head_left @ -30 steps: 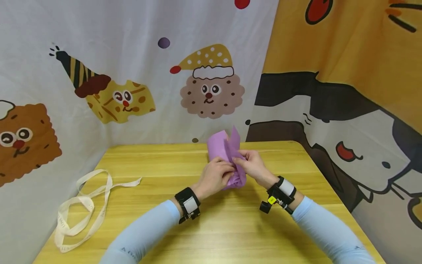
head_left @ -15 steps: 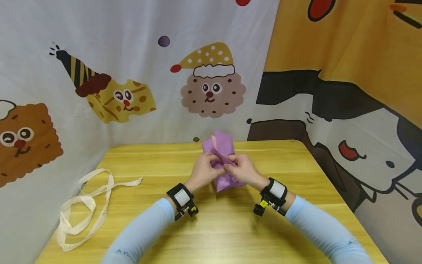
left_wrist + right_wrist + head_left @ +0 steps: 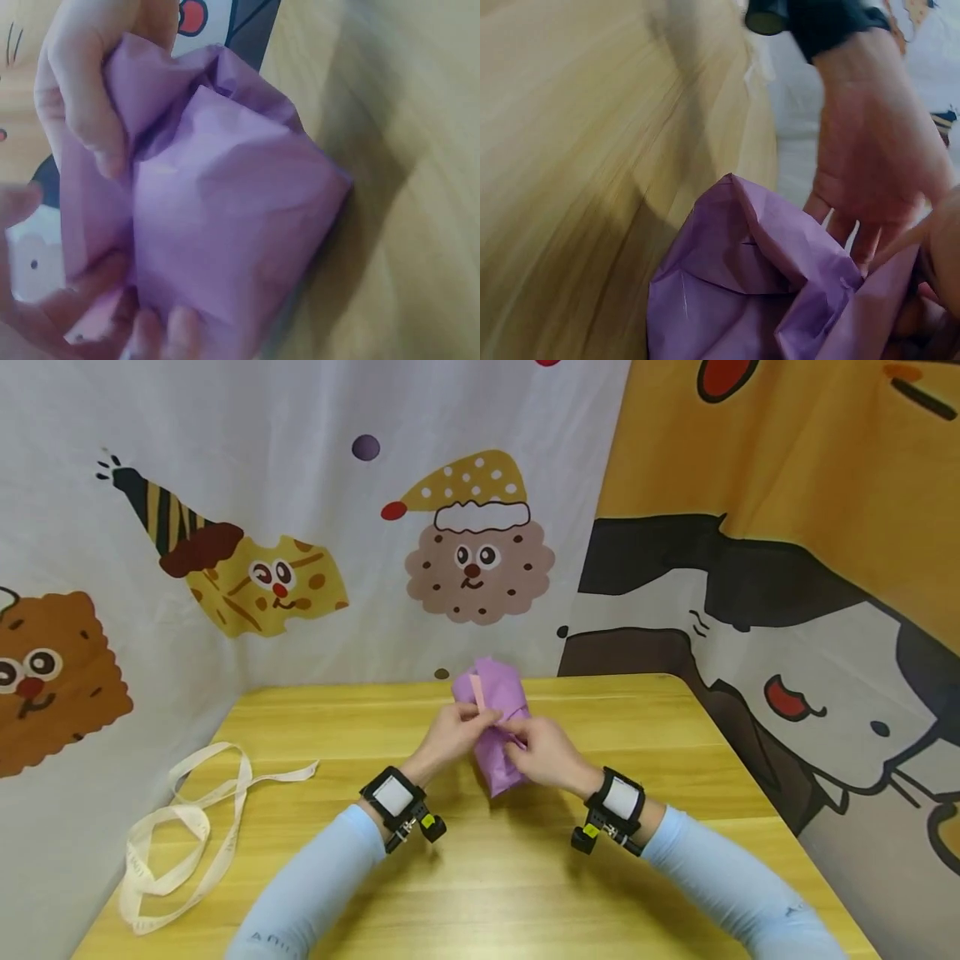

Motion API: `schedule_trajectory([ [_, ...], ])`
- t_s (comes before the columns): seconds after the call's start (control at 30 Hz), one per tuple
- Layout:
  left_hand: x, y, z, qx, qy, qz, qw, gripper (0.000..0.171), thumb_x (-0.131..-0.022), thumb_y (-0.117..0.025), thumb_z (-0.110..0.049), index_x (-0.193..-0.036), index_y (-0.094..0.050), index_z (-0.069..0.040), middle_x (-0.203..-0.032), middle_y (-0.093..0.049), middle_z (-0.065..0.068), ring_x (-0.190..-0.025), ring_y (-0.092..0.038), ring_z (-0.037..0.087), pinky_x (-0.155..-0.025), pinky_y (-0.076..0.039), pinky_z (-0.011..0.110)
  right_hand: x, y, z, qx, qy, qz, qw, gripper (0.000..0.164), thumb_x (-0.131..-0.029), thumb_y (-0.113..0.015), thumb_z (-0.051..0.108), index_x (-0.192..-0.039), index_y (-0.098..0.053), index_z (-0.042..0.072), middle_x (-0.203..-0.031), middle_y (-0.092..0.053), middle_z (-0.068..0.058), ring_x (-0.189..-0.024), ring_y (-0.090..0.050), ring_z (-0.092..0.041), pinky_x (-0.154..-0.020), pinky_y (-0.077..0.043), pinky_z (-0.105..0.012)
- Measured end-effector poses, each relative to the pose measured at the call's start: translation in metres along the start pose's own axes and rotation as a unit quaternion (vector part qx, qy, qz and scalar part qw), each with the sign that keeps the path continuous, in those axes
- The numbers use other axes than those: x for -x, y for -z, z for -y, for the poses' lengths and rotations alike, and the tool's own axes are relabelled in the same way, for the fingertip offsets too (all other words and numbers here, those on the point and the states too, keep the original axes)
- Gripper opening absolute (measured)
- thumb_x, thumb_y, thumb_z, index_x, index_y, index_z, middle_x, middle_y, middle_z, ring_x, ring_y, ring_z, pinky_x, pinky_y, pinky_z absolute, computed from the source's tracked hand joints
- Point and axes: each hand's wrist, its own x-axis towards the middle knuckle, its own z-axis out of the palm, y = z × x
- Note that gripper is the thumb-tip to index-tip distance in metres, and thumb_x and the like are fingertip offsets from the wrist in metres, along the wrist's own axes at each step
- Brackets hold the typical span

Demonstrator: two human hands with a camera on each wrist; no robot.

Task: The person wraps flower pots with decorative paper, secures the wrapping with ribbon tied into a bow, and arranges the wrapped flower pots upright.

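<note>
A parcel in purple wrapping paper lies tilted near the back of the table, a pale pink strip showing at its upper left; its contents are hidden. My left hand holds its left side. In the left wrist view, blurred fingers of that left hand curl at the paper's lower edge. With thumb and fingers, my right hand pinches a fold of the paper on the near right. The right wrist view shows the folded paper end bunched into creases, with the left palm beyond it.
A loosely coiled cream ribbon with faint print lies at the left of the yellow wood-grain table. Behind the table's back edge hangs a cartoon-printed cloth. Both wrists wear black camera bands.
The parcel has turned, its far end shifting left and its pink strip coming into view. Both hands have moved left over it, and the upright paper flap is now folded down.
</note>
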Motion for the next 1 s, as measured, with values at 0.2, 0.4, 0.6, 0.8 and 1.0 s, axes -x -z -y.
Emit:
schedule_trajectory([
  [0.2,-0.006,0.002,-0.004,-0.063,-0.015,-0.011,0.9979,0.037,-0.105,-0.077,-0.033,-0.085,-0.082,-0.003,-0.069,-0.068,-0.001,-0.061,-0.055,0.008,-0.053,-0.041,0.021,0.01,-0.011,0.011,0.141,0.054,-0.007,0.988,0.046,-0.092,-0.082,0.018,-0.135,-0.074,0.004,-0.069,-0.055,0.009,-0.057,-0.049,-0.001,-0.05,-0.041,-0.019],
  [0.4,-0.007,0.001,-0.002,-0.062,0.002,-0.04,0.9973,0.027,-0.105,-0.077,-0.026,-0.093,-0.081,-0.001,-0.081,-0.078,0.011,-0.065,-0.06,0.011,-0.055,-0.044,0.021,0.025,-0.021,0.012,0.207,0.094,-0.021,0.974,0.063,-0.088,-0.088,0.014,-0.146,-0.066,0.004,-0.086,-0.07,0.004,-0.069,-0.061,-0.008,-0.059,-0.05,-0.022],
  [0.6,-0.007,-0.003,0.003,-0.032,0.021,-0.064,0.9972,0.027,-0.106,-0.075,-0.023,-0.1,-0.08,0.002,-0.09,-0.081,0.016,-0.07,-0.064,0.014,-0.058,-0.05,0.023,0.029,-0.028,0.009,0.299,0.165,-0.011,0.94,0.062,-0.094,-0.085,0.017,-0.152,-0.066,0.005,-0.085,-0.07,0.003,-0.072,-0.065,-0.011,-0.063,-0.058,-0.026],
  [0.8,-0.018,-0.003,0.006,0.05,0.083,-0.087,0.9915,0.037,-0.103,-0.08,-0.032,-0.125,-0.076,-0.002,-0.112,-0.082,0.015,-0.087,-0.072,0.015,-0.069,-0.059,0.022,0.028,-0.028,0.01,0.323,0.199,0.013,0.925,0.055,-0.092,-0.086,0.014,-0.144,-0.071,0.005,-0.085,-0.067,0.004,-0.072,-0.058,-0.009,-0.064,-0.054,-0.023],
  [1.0,-0.025,-0.001,0.006,-0.013,0.074,-0.123,0.9895,0.04,-0.101,-0.082,-0.027,-0.129,-0.073,0.0,-0.12,-0.077,0.02,-0.096,-0.074,0.026,-0.073,-0.061,0.03,0.027,-0.024,0.012,0.293,0.197,0.024,0.935,0.049,-0.094,-0.083,0.011,-0.142,-0.072,0.007,-0.085,-0.067,0.004,-0.072,-0.059,-0.01,-0.062,-0.053,-0.023],
])
